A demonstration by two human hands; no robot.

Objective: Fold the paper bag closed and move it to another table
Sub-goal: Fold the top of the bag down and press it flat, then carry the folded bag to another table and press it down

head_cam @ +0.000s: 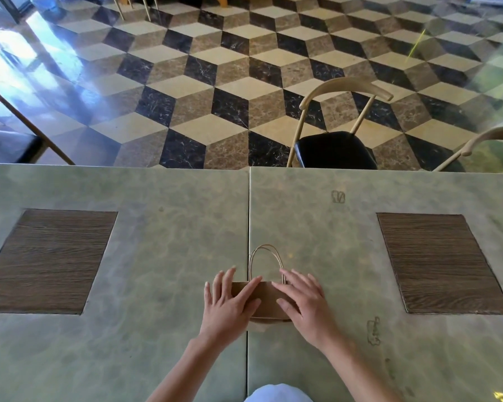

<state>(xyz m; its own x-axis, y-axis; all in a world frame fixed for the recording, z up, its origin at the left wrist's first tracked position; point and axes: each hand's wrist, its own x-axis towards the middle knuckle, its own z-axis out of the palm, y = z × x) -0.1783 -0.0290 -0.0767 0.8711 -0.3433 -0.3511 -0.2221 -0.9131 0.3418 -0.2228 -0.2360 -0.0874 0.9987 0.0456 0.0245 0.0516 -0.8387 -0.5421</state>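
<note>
A small brown paper bag (264,298) lies flat on the green marbled tabletop, straddling the seam (248,227) where two tables (172,233) meet edge to edge, with most of its body just on the right-hand side of that line. Its twisted-paper handles (266,258) arch away from the person, resting on the surface beyond the bag's far edge. Both hands are laid on top of the bag, palms down with the fingers spread and nothing pinched. The left hand (230,303) covers the bag's left end, its fingers fanned toward the far side and its index finger slanting across the bag toward the middle; the outer fingers reach past the bag's left edge onto the table. The right hand (304,303) covers the right end, its fingertips pointing inward and touching the paper near the base of the handles, its thumb resting on the bag's centre. Only a strip of brown paper shows between the two hands, along with a narrow band at the near edge below them. Whether the bag's top is already folded cannot be told, since the hands hide most of it. A dark wood-grain inlay (50,261) sits well to the left of the bag and another (439,262) well to the right. Beyond the tables stands a chair (336,146) with a black seat on a cube-patterned tile floor (215,82).
</note>
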